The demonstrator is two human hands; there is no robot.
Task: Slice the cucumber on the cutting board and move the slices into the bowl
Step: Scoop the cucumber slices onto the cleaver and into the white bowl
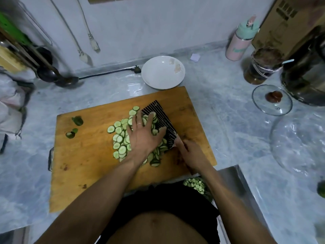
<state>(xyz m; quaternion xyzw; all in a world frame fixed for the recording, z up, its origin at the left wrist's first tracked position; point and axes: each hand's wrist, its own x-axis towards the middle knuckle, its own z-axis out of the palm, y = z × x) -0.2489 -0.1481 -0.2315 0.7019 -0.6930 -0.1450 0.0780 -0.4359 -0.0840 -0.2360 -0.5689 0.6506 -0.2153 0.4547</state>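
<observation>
I see a marbled grey countertop (219, 110), rectangular wooden cutting board (79, 155) on it, white round bowl (163, 72) touching the board's far edge, left hand (144, 136) flat on pale green cucumber slices (119, 138), right hand (190, 154) gripping the black ridged knife (163, 124).

On the cutting board (84, 155), the left half is mostly bare wood, with only two cucumber ends (74, 127) near its far-left corner. The pile of cucumber slices (121, 138) fills the board's middle, flanked on its right by the ridged knife blade (161, 120). The white bowl (163, 72) sits just past the board's far edge, touching or nearly so. A black cord with plug (112, 73) lies along the tabletop's back edge, left of the bowl. Bare tabletop (228, 110) stretches right of the board up to the glass lid (272, 100). A dark jar (262, 66) and pink bottle (241, 39) crowd the far-right corner.
</observation>
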